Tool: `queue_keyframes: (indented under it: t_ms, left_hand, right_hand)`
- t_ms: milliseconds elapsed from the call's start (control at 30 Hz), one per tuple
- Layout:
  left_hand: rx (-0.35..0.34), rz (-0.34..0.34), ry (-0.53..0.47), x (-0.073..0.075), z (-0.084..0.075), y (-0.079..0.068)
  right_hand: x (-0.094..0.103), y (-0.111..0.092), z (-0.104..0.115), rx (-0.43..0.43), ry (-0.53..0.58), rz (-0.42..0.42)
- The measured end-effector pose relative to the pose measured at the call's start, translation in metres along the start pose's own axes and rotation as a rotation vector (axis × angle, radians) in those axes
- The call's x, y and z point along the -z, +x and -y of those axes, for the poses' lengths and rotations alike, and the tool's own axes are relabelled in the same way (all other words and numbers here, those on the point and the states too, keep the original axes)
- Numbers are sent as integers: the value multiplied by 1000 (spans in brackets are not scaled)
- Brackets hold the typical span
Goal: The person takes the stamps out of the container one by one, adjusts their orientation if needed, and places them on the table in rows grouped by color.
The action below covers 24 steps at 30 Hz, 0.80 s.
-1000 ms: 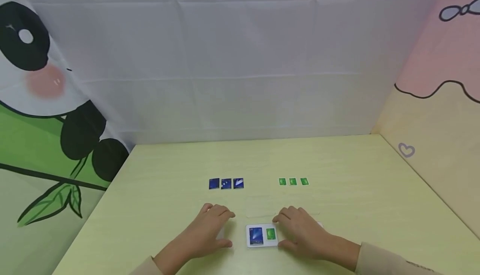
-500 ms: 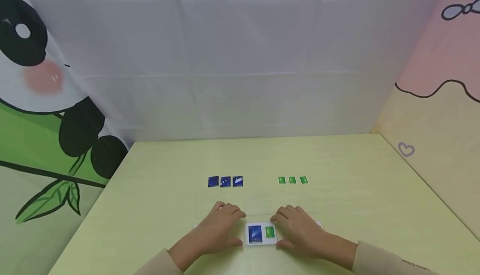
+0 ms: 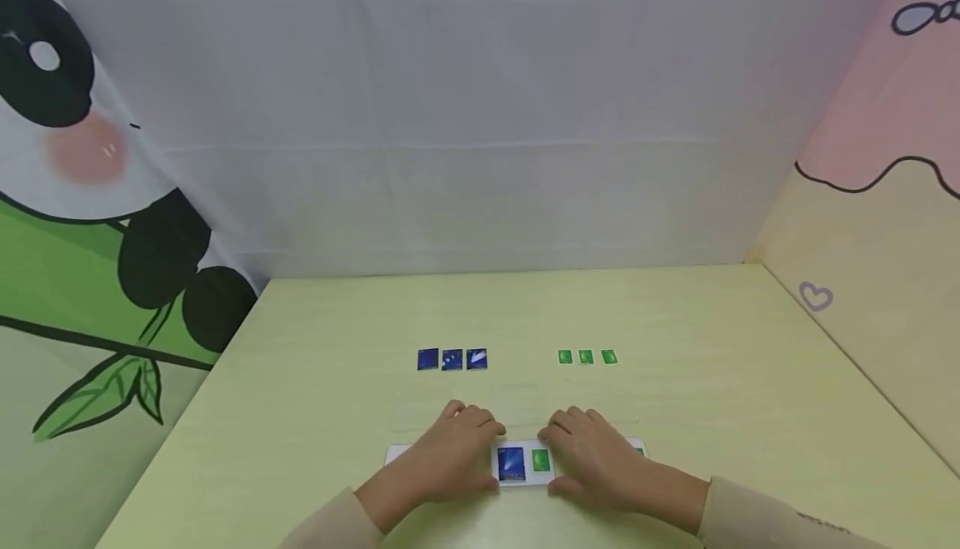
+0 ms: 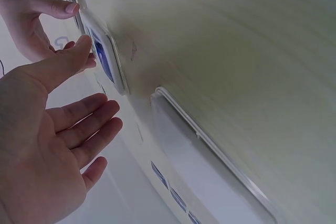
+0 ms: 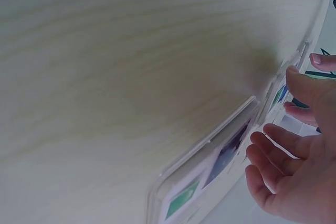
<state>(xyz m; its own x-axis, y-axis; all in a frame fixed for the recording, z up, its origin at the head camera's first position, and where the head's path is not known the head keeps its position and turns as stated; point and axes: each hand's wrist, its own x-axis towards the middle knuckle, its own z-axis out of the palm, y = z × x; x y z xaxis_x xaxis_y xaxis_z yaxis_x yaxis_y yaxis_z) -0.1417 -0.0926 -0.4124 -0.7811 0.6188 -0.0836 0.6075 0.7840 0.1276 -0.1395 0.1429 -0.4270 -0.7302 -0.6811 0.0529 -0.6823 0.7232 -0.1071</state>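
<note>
A flat white rectangular plate [image 3: 528,461], bearing a blue picture [image 3: 512,464] and a smaller green picture [image 3: 541,461], lies at the table's front middle. My left hand [image 3: 459,451] is at its left edge, thumb and index fingertip right at the corners, other fingers loosely extended in the left wrist view. At the right edge, my right hand [image 3: 597,456] has its thumb and fingertips against the plate's side, the remaining fingers gently bent. A second white plate [image 4: 191,156] lies beneath the left hand. Under the right hand is a third plate [image 5: 184,179] with pictures.
Behind the hands, faint clear rectangular outlines [image 3: 517,409] show on the pale wood table [image 3: 337,324]. Further back lie three blue square cards [image 3: 452,359] and three small green cards [image 3: 586,356]. A white cloth wall [image 3: 487,116] closes off the back.
My left hand has moved right, from beside the left plate to the middle plate's left edge, uncovering part of the left plate. My right hand has stayed at the right edge.
</note>
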Motion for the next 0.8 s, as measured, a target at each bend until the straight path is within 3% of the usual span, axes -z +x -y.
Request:
queue_keyframes:
  t_ms: [567,800]
  left_hand:
    - [-26,20,33,-4,-4,6]
    - [-29,23,38,-2,-6,6]
  right_hand:
    - [1,4,0,-8,17,58]
    - [1,3,-1,3,12,39]
